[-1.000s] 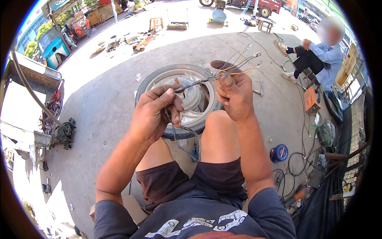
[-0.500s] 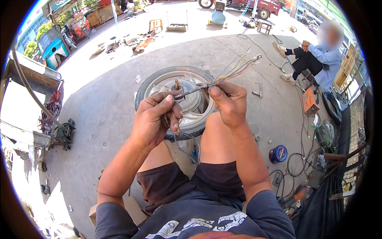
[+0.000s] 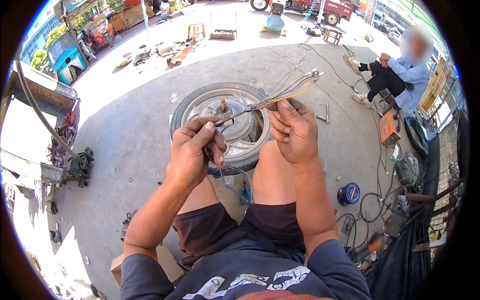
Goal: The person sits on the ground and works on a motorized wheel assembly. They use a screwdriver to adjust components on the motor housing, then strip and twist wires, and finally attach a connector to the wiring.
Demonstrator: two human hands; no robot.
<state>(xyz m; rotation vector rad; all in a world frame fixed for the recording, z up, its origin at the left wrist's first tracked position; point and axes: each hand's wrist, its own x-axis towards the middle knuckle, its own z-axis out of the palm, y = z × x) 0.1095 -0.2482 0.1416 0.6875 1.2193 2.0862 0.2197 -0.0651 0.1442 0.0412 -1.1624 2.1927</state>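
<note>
Between the thumb and fingers of my left hand (image 3: 195, 145) is a dark sheathed cable (image 3: 232, 118), tilted up to the right. Its far end fans out into several thin coloured wires (image 3: 300, 84), some with metal terminals at their tips. My right hand (image 3: 294, 127) is closed, thumb pressed to forefinger, at the lower part of those wires; the fingertips partly hide what is pinched. Below the cable a wheel (image 3: 186, 111) with a tyre lies flat in front of my knees, its axle stub (image 3: 223, 105) pointing up. A grey length of cable (image 3: 244, 173) hangs under my left hand.
Blue-handled pliers (image 3: 244, 196) lie between my legs. To the right are a blue round tub (image 3: 348, 193), a metal wrench (image 3: 326, 113), an orange box (image 3: 389, 128) and loose black cables (image 3: 367, 210). Another person (image 3: 407, 75) sits at the far right. A vise-like tool (image 3: 80, 166) stands left.
My right hand has shifted right along the wires, away from the sheath's end, and its fingers have curled in more. The wire tips have moved slightly left and spread. My left hand barely moves.
</note>
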